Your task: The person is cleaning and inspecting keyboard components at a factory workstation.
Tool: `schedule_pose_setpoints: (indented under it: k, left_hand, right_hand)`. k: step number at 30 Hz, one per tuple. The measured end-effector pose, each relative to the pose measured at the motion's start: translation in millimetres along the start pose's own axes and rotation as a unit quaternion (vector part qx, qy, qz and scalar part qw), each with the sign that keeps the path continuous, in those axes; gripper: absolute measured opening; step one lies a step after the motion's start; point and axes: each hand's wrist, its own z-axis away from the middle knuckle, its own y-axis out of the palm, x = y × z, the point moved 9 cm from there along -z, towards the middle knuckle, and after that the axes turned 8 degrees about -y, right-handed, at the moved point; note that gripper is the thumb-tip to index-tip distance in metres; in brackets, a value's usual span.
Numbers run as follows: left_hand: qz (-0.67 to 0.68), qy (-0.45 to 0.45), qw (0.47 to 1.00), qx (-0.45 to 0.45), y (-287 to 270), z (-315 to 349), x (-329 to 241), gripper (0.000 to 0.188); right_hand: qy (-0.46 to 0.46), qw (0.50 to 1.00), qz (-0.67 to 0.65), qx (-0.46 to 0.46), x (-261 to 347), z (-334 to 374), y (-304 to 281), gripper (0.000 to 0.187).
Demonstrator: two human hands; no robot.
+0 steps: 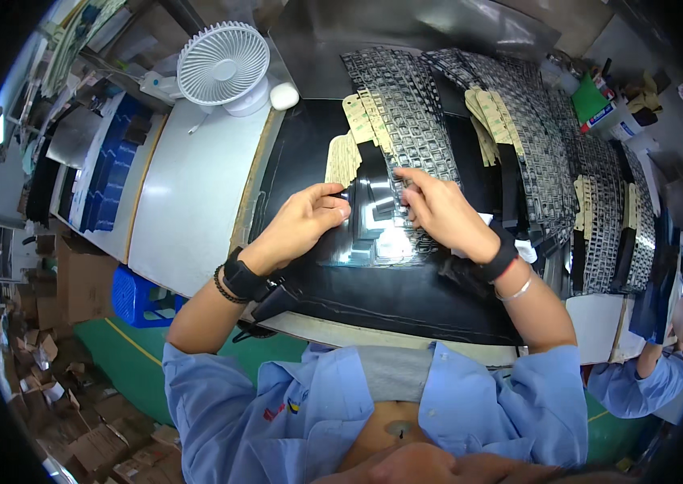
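Glossy dark film sheets (380,248), loosely stacked: on the bench (406,305), directly before the person, between the two hands; edges stepped, strong glare on the near part.

Left hand (303,219): at the stack's left edge, thumb and forefinger drawn narrow; whether film lies between them cannot be told.

Right hand (445,211): at the stack's right side, by the near edge of the grid-patterned sheets (410,101); forefinger extended, thumb close under it. Its grip is narrow; anything pinched is too small to make out.

Handling, as judged: film this thin and slick probably slides and creases easily. Best lifted singly, by the margins, light fingertip pressure, both sides level; the left hand steadying while the right parts the edges. Tilting the sheet out of the glare should help show a doubled layer.

Tan tabbed strips (343,161): just beyond the left fingertips, fanned; best kept clear of the wrists.

Second fan of patterned sheets (547,153): farther right.

Desk fan (224,64), white: far left; a draught could lift loose film.
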Motion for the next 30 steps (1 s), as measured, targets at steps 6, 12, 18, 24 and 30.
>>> schedule_pose_setpoints:
  k: [6,12,18,24,30]
  left_hand:
    - [0.167,-0.040,0.985,-0.008,3,-6,2,0.032]
    - [0.012,-0.010,0.999,0.041,30,-16,-14,0.027]
    - [-0.039,-0.044,0.997,-0.048,-9,-12,-7,0.030]
    - [0.147,-0.032,0.988,0.034,4,-20,1,0.026]
    - [0.236,-0.063,0.967,0.065,25,-26,11,0.017]
  right_hand:
    - [0.096,0.988,-0.101,0.062,-10,-12,16,0.027]
    - [0.144,0.970,-0.191,0.040,-17,-6,19,0.024]
    - [0.088,0.986,-0.133,0.048,-9,-13,12,0.023]
    - [0.148,0.970,-0.175,0.080,-12,-16,16,0.022]
    - [0.151,0.956,-0.237,0.079,-20,-11,20,0.035]
